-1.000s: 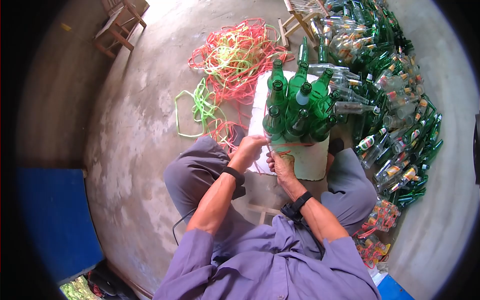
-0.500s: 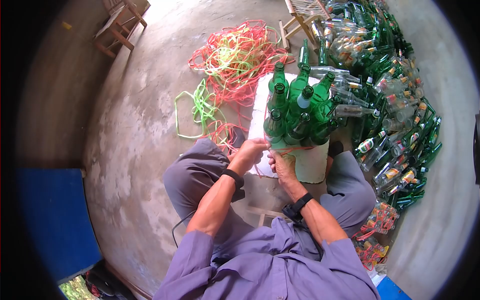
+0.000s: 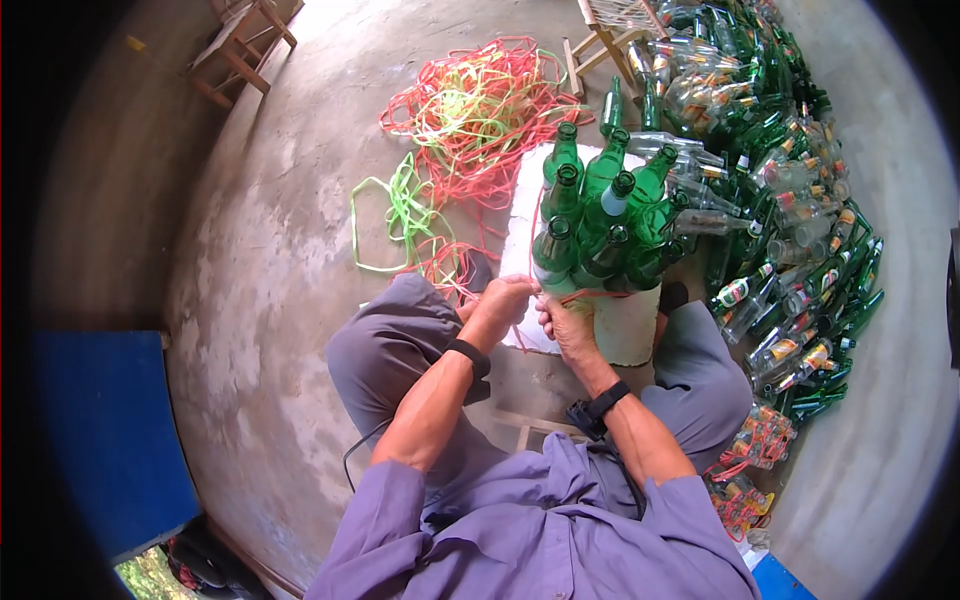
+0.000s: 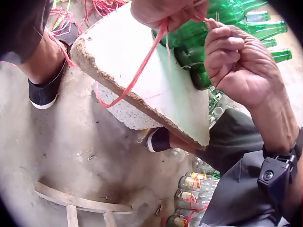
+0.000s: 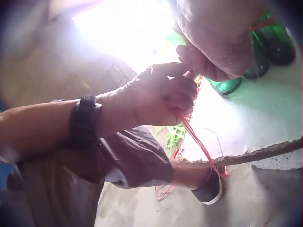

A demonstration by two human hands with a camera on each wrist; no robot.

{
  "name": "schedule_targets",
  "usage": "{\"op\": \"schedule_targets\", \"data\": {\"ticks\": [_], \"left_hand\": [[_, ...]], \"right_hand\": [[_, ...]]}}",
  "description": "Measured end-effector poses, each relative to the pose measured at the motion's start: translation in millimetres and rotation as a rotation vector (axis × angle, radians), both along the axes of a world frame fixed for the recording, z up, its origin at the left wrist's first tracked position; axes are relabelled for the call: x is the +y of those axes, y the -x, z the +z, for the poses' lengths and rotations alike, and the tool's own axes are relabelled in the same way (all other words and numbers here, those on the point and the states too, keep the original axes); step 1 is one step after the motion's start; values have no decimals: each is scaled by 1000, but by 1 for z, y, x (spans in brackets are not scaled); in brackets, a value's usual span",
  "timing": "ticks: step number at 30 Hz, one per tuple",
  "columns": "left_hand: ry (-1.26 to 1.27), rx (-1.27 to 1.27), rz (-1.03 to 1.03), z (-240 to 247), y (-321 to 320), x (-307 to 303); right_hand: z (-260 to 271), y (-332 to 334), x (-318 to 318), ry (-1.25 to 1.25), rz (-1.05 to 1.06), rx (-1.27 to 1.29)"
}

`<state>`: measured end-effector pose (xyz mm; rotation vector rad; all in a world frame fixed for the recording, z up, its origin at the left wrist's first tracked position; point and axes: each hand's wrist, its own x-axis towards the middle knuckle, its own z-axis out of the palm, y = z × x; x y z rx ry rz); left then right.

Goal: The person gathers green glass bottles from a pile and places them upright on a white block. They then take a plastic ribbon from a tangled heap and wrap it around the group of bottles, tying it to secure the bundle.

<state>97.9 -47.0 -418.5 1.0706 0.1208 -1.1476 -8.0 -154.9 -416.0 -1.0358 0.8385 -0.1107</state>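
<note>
Left wrist, left hand (image 4: 165,12) curled round strap (image 4: 146,64), right hand (image 4: 244,66) seemingly pinching

At the top of the frame, the left hand (image 4: 163,13), partly cut off, grips a red strap (image 4: 144,66) that loops down past the edge of a pale slab (image 4: 137,61). To its right, the right hand (image 4: 246,66), fingers curled, seems to pinch a thin end of it. Green bottles (image 4: 227,14) lie behind, upper right. Dark shoes (image 4: 46,90) show left and centre, labelled bottles (image 4: 189,196) at lower right, a wooden frame (image 4: 85,202) lower left.
</note>
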Motion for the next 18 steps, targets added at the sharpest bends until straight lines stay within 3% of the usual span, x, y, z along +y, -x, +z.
{"op": "schedule_targets", "data": {"ticks": [2, 5, 18], "left_hand": [[-33, -18, -6, -9, -3, 2], [-67, -47, -18, -21, -8, 3], [-169, -124, -24, -6, -10, -3]], "right_hand": [[-6, 5, 4, 127, 145, 117], [-16, 6, 3, 177, 188, 161], [6, 3, 16, 93, 182, 186]]}}
